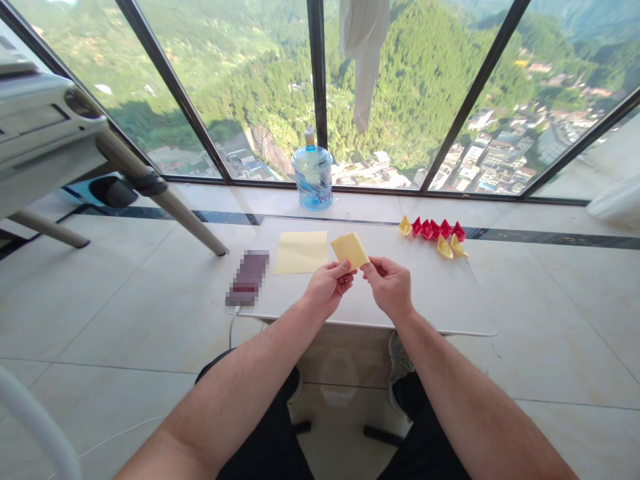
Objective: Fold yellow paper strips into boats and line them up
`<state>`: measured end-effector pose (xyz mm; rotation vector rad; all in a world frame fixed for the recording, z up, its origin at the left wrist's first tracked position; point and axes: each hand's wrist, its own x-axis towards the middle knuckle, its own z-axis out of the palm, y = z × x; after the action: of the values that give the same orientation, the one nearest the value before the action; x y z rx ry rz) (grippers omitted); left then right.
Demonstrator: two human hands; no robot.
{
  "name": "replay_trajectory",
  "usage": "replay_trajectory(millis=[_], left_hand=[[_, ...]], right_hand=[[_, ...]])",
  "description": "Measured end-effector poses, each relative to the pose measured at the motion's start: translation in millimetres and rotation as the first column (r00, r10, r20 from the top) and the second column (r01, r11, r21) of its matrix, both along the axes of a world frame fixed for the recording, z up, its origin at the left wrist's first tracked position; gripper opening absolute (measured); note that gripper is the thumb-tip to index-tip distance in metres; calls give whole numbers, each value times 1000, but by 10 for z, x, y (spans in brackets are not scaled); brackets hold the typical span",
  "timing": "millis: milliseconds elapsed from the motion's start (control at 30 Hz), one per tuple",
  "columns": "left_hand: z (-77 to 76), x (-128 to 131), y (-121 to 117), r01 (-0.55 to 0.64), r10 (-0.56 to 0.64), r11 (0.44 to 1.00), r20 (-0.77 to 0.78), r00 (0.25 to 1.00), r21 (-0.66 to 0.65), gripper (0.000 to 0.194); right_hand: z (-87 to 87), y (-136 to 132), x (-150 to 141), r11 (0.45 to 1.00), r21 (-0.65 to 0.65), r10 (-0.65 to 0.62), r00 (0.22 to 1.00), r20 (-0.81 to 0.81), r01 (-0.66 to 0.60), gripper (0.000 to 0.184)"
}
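Between my hands, above the low white table, is a folded piece of yellow paper. My left hand pinches its lower edge, thumb on top. At its right corner, the fingers of my right hand are closed on the paper too. A flat yellow sheet lies on the table just to the left, with a faint crease across it. Toward the table's far right stand several small folded paper pieces, red ones in a row and yellow ones beside them.
A blurred-out phone with a white cable lies at the table's left edge. Beyond the table a blue water jug stands by the windows. A grey-legged piece of furniture reaches in from the left.
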<state>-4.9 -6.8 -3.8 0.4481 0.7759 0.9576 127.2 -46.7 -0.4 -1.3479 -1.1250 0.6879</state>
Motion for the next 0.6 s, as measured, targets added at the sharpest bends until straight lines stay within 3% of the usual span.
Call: replay_trajectory(millis=[167, 267, 433, 600], left_hand=[[-8, 17, -19, -26, 26, 999, -2, 1000, 44, 27], [-16, 21, -23, -40, 40, 998, 1, 999, 54, 28], [-26, 28, -37, -51, 53, 994, -19, 998, 92, 32], [-40, 47, -55, -63, 71, 990, -61, 996, 125, 36]], right_hand=[[-24, -40, -13, 998, 34, -61, 983, 172, 56, 29], [-21, -43, -29, 998, -15, -57, 995, 86, 58, 31], [30, -13, -27, 997, -34, 59, 983, -173, -66, 35], [25, 20, -6, 996, -80, -49, 989, -142, 38, 37]])
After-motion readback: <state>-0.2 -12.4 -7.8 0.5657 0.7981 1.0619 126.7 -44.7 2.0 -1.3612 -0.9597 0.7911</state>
